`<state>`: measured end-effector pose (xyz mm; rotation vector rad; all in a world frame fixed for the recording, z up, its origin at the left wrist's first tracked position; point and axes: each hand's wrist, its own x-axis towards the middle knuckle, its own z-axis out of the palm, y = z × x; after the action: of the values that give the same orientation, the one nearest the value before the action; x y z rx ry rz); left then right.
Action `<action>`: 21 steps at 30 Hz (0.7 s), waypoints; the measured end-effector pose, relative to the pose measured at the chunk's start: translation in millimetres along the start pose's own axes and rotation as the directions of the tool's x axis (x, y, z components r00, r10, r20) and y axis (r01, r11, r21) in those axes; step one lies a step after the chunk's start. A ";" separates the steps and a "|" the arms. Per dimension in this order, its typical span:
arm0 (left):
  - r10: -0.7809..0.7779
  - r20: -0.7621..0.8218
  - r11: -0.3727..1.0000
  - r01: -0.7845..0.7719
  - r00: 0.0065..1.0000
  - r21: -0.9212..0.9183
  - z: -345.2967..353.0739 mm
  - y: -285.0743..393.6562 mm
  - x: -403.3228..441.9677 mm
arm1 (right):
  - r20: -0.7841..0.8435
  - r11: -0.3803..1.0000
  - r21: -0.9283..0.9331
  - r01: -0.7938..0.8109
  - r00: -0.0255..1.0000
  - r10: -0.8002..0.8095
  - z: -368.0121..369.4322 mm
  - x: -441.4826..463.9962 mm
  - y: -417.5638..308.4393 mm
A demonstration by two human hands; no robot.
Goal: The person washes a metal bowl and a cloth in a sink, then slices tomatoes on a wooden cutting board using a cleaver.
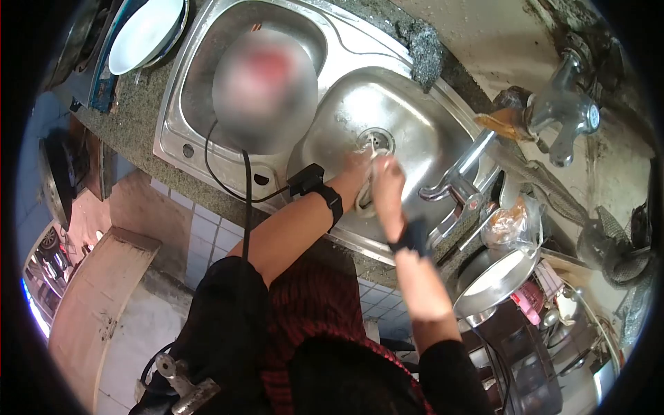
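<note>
Both my hands are low in the right-hand steel sink basin (422,111), just below its drain (377,140). A pale, whitish cloth-like strip (364,200) hangs between them against the basin wall. My right hand (388,181) is closed around its upper part. Beside it, my left hand (356,173) touches the same strip, but its fingers are smeared by motion and partly hidden. Dark bands circle both wrists. To the right, the chrome tap spout (437,191) reaches over the basin.
The left basin (200,90) holds a large blurred round shape. A scouring pad (425,55) lies on the back rim. White bowl (146,34) stands upper left. At the right are a tap handle (564,117), a plastic bag (512,221) and a metal pan (494,283).
</note>
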<state>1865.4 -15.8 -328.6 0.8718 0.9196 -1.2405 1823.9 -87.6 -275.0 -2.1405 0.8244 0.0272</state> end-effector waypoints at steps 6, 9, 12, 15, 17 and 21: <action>0.044 -0.028 0.993 -0.047 0.999 -0.106 2.4 -3.0 -3.8 | -0.080 0.981 0.177 -0.079 0.992 0.094 5.0 0.5 6.1; 0.046 0.104 0.999 -0.045 0.993 -0.016 -29.4 -7.6 33.0 | 0.020 0.988 0.146 -0.045 0.999 0.043 6.2 -11.0 6.8; 0.031 -0.004 0.988 -0.032 0.999 -0.149 15.1 5.1 -21.8 | 0.072 0.971 -0.073 -0.227 0.970 0.232 -1.5 30.7 42.8; 0.046 0.025 0.979 -0.040 0.999 -0.198 38.4 35.6 -63.4 | 0.336 0.651 0.583 -0.487 0.874 0.352 -8.6 33.0 6.2; 0.115 0.112 0.965 -0.084 0.987 -0.246 26.5 47.4 -58.4 | 0.296 0.690 0.597 -0.410 0.911 0.286 -6.4 6.5 6.9; 0.112 0.081 0.976 -0.095 0.990 -0.194 -9.8 53.6 -32.2 | 0.509 0.889 0.297 -0.349 0.845 0.162 -20.8 -19.0 28.8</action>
<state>1914.8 11.9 -300.3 0.6975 0.8915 -1.0751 1787.4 -104.7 -275.7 -1.5436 0.7472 0.4791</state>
